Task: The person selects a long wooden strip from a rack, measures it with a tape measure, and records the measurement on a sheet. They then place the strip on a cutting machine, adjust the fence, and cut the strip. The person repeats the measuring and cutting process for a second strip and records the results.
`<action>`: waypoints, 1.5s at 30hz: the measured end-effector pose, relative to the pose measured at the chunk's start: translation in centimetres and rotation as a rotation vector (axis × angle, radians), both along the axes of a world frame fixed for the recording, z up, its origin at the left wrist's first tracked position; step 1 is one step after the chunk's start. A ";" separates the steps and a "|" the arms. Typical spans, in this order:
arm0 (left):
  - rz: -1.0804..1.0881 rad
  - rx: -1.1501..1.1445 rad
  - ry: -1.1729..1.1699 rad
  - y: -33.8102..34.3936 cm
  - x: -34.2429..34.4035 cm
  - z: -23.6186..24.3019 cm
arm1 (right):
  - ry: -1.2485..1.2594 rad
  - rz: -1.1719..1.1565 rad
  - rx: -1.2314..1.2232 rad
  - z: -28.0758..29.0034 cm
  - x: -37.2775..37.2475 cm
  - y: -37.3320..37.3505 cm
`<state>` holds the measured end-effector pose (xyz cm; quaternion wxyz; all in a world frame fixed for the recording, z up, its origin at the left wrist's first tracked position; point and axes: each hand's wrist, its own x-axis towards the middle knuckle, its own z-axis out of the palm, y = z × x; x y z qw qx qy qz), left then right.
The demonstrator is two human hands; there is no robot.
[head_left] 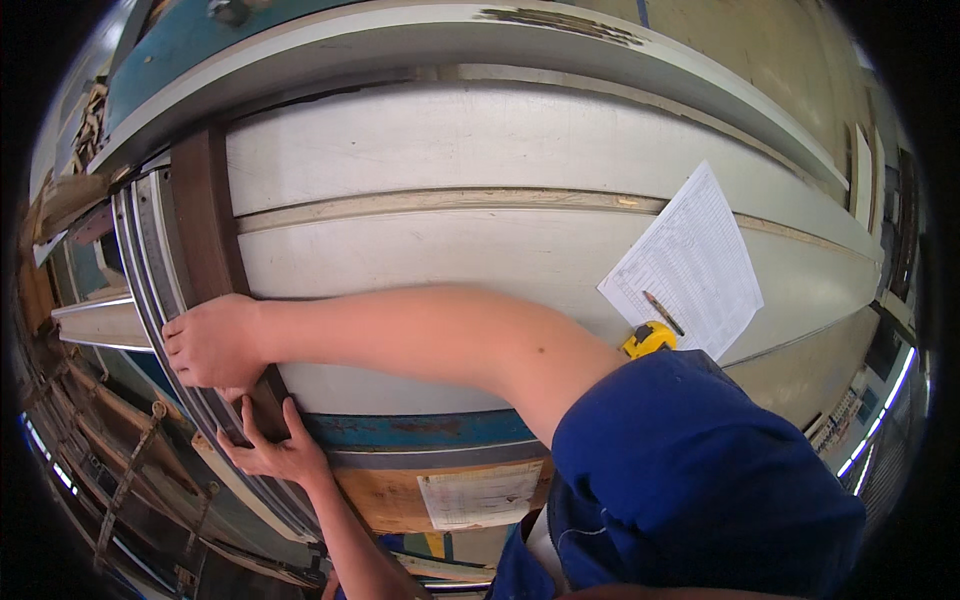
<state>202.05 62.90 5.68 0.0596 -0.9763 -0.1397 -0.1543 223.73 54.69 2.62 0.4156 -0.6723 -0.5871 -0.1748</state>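
Observation:
A long dark brown board [205, 215] lies across the pale machine table [420, 260] at its left end, beside a ridged metal rail [150, 240]. My right arm reaches across the table from the right, and my right hand [218, 342] closes over the board, its fingers curled toward the rail. Just below it, nearer to me, my left hand [275, 458] touches the same board with fingers spread and extended. Parts of the board are hidden beneath both hands.
Right of my arm lie a printed sheet [700, 260], a pencil [664, 313] and a yellow tape measure [648, 340]. A long light beam [400, 45] crosses the far side. Racks with wood pieces [130, 460] stand at left. Another paper [480, 495] is on the table's front.

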 end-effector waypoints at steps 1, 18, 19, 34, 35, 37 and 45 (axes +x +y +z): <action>-0.002 0.000 0.003 0.0 0.0 -0.1 | 0.031 -0.013 0.001 0.0 -0.2 0.0; -0.065 0.007 -0.009 0.3 0.2 0.3 | 0.434 -0.396 0.269 0.2 -2.8 -2.8; -0.018 -0.018 0.051 0.4 -0.1 0.5 | 0.516 -0.451 0.306 0.1 -2.8 -3.7; 1.775 -1.496 -0.917 2.5 -29.2 0.8 | 0.923 -0.581 0.304 -0.1 -1.6 -6.1; 1.830 -1.516 -0.905 3.9 -30.0 0.5 | 0.941 -0.568 0.317 -0.1 -1.5 -6.1; 1.877 -1.550 -0.924 6.1 -32.2 0.2 | 0.997 -0.552 0.343 -0.1 -1.4 -6.3; 1.937 -1.172 -0.809 8.9 -40.6 -3.3 | 1.423 -0.472 0.364 1.1 1.5 -9.2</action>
